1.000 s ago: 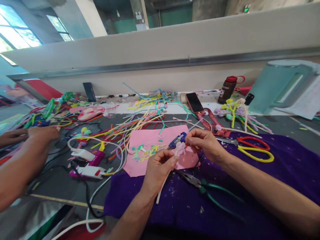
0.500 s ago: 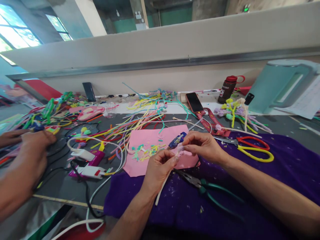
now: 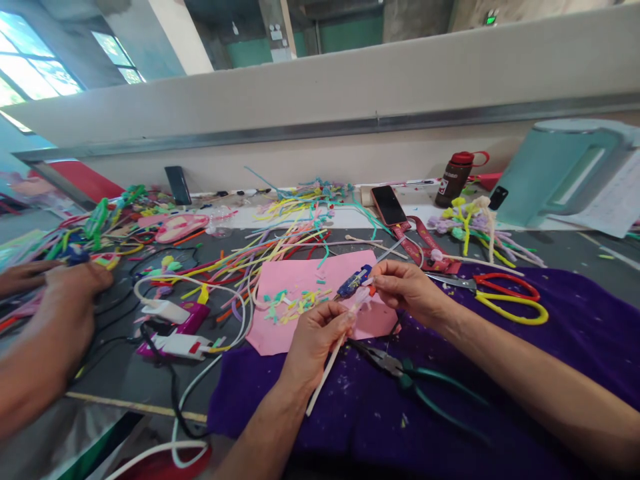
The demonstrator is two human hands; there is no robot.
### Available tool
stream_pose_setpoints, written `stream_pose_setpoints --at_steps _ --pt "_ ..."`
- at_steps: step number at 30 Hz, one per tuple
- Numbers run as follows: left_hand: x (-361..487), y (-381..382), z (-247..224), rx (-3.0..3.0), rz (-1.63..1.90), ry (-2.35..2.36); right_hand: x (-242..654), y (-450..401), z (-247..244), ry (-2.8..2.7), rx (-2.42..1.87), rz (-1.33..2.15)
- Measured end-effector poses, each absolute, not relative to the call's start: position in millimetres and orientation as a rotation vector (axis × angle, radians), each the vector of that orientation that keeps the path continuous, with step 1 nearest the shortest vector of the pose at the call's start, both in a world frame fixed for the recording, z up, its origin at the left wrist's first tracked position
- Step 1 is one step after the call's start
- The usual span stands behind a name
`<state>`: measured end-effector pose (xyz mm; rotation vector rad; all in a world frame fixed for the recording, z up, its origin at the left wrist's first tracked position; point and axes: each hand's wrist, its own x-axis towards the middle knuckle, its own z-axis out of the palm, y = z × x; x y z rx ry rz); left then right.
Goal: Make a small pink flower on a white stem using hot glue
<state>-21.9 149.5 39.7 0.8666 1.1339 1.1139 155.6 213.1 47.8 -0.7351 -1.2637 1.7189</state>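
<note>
My left hand [image 3: 325, 333] pinches a pale stem [image 3: 324, 379] near its top, and the stem's free end slants down toward me. Light purple petals [image 3: 361, 300] spread from the stem's upper end. My right hand [image 3: 405, 287] has its fingertips closed on the edge of these petals. Behind them a blue glue gun [image 3: 354, 281] lies on a pink sheet [image 3: 273, 337] with small green and yellow cut pieces. Green-handled pliers [image 3: 400, 370] rest on the purple cloth [image 3: 360, 413] below my hands.
Red and yellow scissors [image 3: 505, 287] lie at the right, below a flower bunch [image 3: 467, 223]. A phone [image 3: 389, 205], bottle [image 3: 454, 179] and kettle [image 3: 555, 170] stand or lie behind. Cables and a power strip [image 3: 193, 317] are left, beside another person's hands [image 3: 75, 287].
My right hand has shifted slightly right, and more of the purple petals show between my hands. The pale stem has tilted a little and its lower end sits slightly further left.
</note>
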Motion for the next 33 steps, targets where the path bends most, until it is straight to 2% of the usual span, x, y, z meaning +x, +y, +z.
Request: stream_pose_setpoints --at_steps 14,23,33 --pt "-26 150 35 0.886 1.045 1.071 157 214 50 -1.259 -0.725 1.768" --pt "-22 148 35 1.028 1.215 1.201 160 215 52 -1.314 -0.743 1.728" --pt "-26 148 29 1.232 1.233 1.269 161 213 54 -1.456 -0.803 1.644"
